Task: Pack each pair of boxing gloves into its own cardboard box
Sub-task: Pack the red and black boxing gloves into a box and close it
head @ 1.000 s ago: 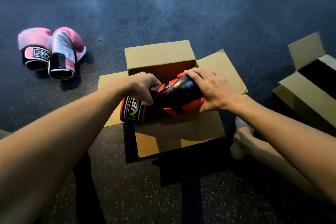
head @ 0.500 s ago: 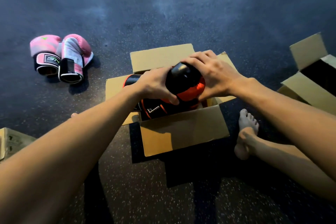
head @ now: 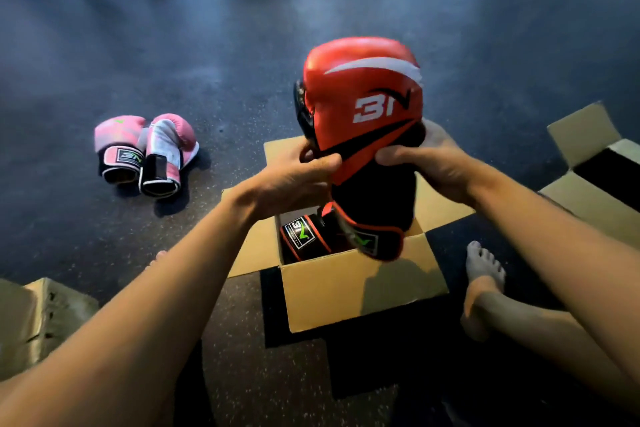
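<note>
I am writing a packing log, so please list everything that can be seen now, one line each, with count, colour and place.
red glove: 1, red and black, held upright over the middle box, cuff down.
glove in box: 1, black with red trim, lying inside the middle box.
pink gloves: 2, pink and white, on the floor at left, side by side.
middle box: 1, brown, open, in front of the person.
right box: 1, brown, open, at right edge.
left box: 1, brown, partly seen at lower left.
floor: dark, speckled.
bare foot: 1, right of middle box.
left hand, right hand: each with a grip on the red glove.
</note>
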